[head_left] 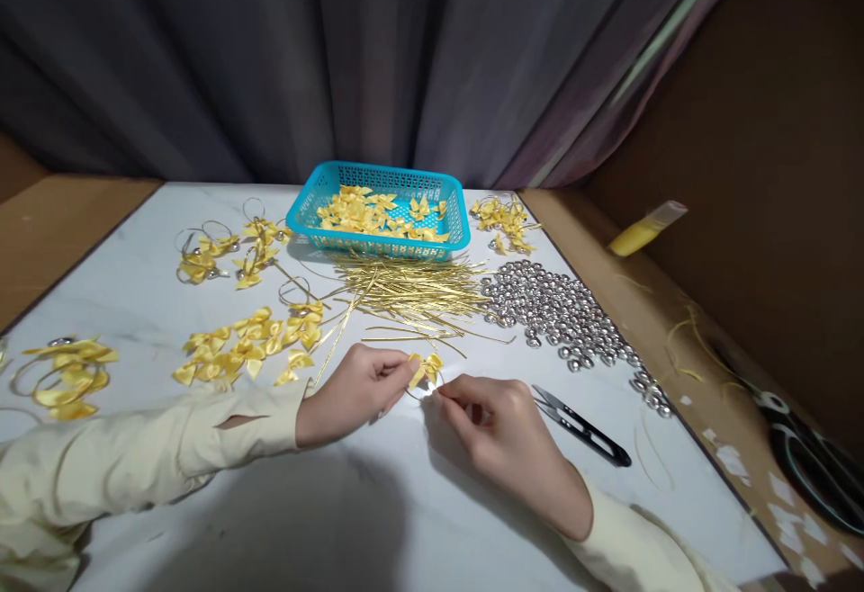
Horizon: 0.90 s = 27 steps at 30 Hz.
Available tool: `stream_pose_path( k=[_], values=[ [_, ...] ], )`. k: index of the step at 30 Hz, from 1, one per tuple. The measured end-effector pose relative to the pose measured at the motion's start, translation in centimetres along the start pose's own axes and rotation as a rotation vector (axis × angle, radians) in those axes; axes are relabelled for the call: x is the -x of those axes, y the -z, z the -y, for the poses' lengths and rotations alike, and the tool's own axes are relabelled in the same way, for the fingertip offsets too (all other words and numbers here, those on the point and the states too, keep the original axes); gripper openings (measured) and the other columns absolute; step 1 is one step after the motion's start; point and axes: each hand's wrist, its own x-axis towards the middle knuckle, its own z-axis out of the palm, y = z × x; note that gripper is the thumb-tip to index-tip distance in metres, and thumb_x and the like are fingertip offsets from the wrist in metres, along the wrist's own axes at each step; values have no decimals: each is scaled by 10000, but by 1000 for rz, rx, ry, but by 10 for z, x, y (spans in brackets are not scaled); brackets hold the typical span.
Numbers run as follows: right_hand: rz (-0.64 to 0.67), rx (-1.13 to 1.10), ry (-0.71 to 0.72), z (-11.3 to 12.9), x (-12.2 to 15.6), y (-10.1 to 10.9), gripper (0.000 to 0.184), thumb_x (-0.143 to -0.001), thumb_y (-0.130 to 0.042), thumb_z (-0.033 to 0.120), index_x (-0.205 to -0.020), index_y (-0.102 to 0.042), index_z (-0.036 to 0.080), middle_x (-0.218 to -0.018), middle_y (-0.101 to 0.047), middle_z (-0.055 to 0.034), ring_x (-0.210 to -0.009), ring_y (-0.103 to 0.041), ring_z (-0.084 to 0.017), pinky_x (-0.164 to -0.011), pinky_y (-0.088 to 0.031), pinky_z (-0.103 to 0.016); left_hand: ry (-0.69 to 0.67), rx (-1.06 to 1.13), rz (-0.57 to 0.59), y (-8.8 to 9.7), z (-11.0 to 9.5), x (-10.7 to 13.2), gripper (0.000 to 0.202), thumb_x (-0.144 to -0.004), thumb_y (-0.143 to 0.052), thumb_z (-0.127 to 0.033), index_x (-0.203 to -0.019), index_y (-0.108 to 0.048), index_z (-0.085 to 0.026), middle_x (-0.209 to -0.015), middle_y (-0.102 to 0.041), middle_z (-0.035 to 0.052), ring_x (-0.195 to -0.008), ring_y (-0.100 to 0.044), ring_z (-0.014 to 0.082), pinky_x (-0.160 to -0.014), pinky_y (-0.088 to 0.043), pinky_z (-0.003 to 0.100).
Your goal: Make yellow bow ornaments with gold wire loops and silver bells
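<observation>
My left hand (355, 391) pinches a small yellow ribbon bow (425, 367) between thumb and fingertips just above the white table (378, 502). My right hand (503, 435) is closed beside it, its fingertips pinched at the bow's lower edge on something thin that I cannot make out. Both sleeves are cream. A pile of loose yellow bows (247, 346) lies just left of my left hand. Gold cord pieces (405, 297) lie spread behind the hands.
A turquoise basket (378, 210) of bows stands at the back. Silver bells (563, 315) are heaped to the right, black thread snips (581, 426) beside my right hand. Finished bows on loops (222, 250) lie at left, a yellow tube (644, 229) and black scissors (810, 457) off the table's right edge.
</observation>
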Motion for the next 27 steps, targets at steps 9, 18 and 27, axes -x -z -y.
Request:
stream_pose_path(
  k=[9,18,27],
  values=[
    [10,10,17,0,1,1,205,-804,-483,159,-671,-639,160,-567,-619,-5,-473,-478,-98,-500,-323,-221,2,-14,0,1,-1,1,482,-889,-418,-350,-453,-339,-162,-395,-322,-68,-407,-317,61,-441,-281,192],
    [-43,-34,48,-2,1,-2,196,-800,-495,149,-662,-634,150,-542,-596,13,-462,-456,-77,-490,-313,-203,-2,-32,-1,1,-2,1,468,-888,-412,-337,-458,-344,-163,-390,-326,-71,-406,-323,62,-447,-290,188],
    [-35,-27,46,-2,1,-2,200,-793,-492,139,-672,-651,146,-546,-606,9,-466,-464,-80,-485,-315,-202,-15,-40,3,0,-2,1,468,-885,-409,-337,-456,-340,-164,-393,-322,-72,-406,-318,61,-447,-290,190]
  ],
)
